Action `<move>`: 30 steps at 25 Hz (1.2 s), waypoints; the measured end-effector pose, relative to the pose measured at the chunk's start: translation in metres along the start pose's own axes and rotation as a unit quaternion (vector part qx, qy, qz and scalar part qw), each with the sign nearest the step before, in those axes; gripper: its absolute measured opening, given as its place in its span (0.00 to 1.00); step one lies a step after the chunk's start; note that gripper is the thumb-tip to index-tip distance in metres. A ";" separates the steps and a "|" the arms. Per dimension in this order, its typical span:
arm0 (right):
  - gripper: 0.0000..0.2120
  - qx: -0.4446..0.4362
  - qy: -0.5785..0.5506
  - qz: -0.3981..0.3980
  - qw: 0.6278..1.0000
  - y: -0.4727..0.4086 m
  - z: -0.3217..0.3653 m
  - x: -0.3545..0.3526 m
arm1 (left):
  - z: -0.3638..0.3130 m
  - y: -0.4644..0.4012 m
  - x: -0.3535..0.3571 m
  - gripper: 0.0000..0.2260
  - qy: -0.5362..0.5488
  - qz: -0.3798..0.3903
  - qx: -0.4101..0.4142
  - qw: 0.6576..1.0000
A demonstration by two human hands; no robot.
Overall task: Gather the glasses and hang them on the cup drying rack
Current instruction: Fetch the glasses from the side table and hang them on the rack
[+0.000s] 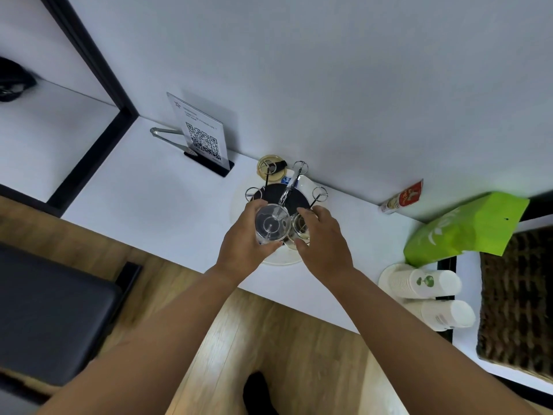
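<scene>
Now a glass (271, 223) is gripped in the left hand (244, 235) over the rack (285, 190); beside it, a second glass (300, 228) is gripped by the right hand (324, 238), above the rack's near edge.

One view only, worn on my head. It looks steeply down and forward over my forearms at the white counter (167, 205) against the wall (329, 70), close in. Wide-angle bending apparently distorts the edges; floor (254, 333) shows below.
</scene>
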State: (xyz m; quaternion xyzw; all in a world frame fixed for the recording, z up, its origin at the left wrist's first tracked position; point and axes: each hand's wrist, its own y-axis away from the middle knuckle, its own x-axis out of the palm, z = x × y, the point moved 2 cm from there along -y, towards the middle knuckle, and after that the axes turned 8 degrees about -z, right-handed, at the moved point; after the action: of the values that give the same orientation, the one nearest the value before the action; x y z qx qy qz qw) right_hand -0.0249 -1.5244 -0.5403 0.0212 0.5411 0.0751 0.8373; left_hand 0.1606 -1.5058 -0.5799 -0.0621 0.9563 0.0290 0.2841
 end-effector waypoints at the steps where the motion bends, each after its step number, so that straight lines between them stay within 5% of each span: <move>1: 0.30 0.001 -0.002 -0.001 1.000 -0.001 0.000 0.001 | 0.002 0.000 0.001 0.42 -0.003 0.001 -0.002 1.000; 19: 0.35 -0.010 0.025 0.032 0.999 0.010 0.001 0.007 | 0.030 0.017 0.025 0.43 -0.001 -0.011 -0.036 0.999; 30: 0.38 -0.020 0.015 0.028 0.999 0.023 0.006 -0.003 | 0.027 0.024 0.005 0.56 -0.021 0.012 -0.026 0.999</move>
State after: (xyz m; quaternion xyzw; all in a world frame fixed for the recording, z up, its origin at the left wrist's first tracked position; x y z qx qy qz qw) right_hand -0.0232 -1.5016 -0.5326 0.0191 0.5509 0.1096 0.8271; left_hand 0.1677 -1.4802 -0.6050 -0.0574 0.9496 0.0590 0.3024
